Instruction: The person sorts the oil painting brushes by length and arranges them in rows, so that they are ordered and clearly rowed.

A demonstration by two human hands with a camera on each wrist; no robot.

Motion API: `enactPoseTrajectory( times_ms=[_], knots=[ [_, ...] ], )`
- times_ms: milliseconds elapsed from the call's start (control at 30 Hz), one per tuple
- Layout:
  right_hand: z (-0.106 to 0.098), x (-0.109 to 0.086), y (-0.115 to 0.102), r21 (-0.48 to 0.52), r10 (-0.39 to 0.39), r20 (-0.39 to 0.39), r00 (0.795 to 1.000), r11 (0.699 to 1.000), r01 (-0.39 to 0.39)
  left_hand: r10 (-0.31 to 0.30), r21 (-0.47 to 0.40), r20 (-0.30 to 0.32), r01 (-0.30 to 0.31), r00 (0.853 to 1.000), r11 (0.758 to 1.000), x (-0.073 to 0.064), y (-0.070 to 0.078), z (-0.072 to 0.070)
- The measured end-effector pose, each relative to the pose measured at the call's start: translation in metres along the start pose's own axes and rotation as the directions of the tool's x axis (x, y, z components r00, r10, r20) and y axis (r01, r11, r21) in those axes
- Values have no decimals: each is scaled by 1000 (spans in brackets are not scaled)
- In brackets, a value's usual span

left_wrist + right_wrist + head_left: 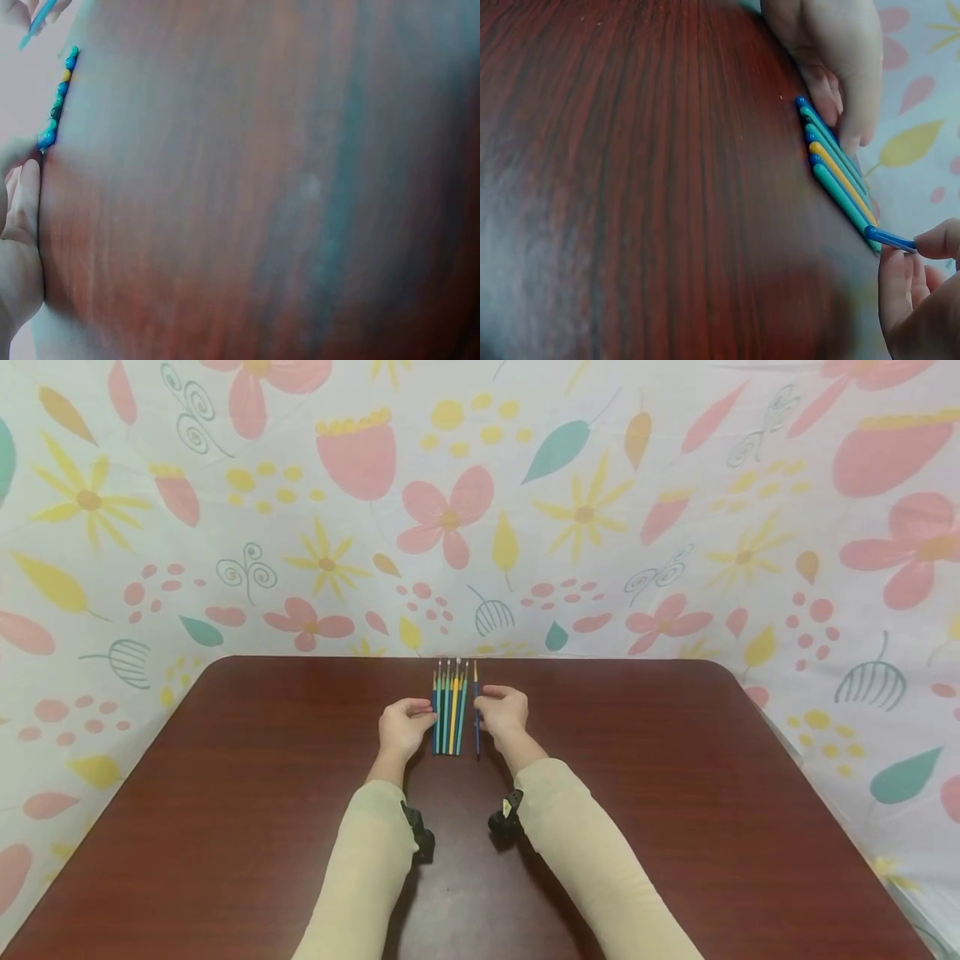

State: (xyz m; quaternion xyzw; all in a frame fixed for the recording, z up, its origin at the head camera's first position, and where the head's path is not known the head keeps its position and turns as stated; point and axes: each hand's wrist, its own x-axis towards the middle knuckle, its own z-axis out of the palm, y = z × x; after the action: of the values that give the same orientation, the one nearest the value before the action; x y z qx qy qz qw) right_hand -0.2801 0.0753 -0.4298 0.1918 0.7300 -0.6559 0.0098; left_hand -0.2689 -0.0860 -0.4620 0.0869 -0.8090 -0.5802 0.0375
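Several slim paintbrushes point(451, 718) with blue, teal, green and yellow handles lie side by side in a row on the dark wooden table, bristle ends pointing away from me. My left hand point(403, 725) rests at the row's left side, its fingertips touching the outermost blue brush. Just right of the row, my right hand point(506, 712) pinches a separate dark blue paintbrush point(891, 238) with a yellowish tip between thumb and fingers. That brush stands slightly apart from the row in the head view. The handle ends of the row point(60, 97) show in the left wrist view.
The reddish-brown table point(247, 810) ends just beyond the brushes' tips. Behind its far edge hangs a white cloth point(480, 602) printed with flowers and leaves. A small black wrist camera point(420, 835) sits on the left sleeve, another point(506, 822) on the right.
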Motion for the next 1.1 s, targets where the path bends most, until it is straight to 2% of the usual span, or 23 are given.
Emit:
enactPoseTrajectory(
  times_ms=[267, 533, 1100],
  knots=[
    [-11, 3, 4, 10, -34, -8, 999, 999, 34, 8, 31, 2, -8, 1000, 999, 0, -1, -1],
    [-25, 9, 9, 15, -83, 31, 996, 996, 82, 3, 32, 1, -3, 1000, 999, 0, -1, 0],
    [-48, 17, 8, -1, -57, 65, 996, 998, 57, 2, 25, -2, -2, 1000, 1000, 2, -2, -1]
  ],
)
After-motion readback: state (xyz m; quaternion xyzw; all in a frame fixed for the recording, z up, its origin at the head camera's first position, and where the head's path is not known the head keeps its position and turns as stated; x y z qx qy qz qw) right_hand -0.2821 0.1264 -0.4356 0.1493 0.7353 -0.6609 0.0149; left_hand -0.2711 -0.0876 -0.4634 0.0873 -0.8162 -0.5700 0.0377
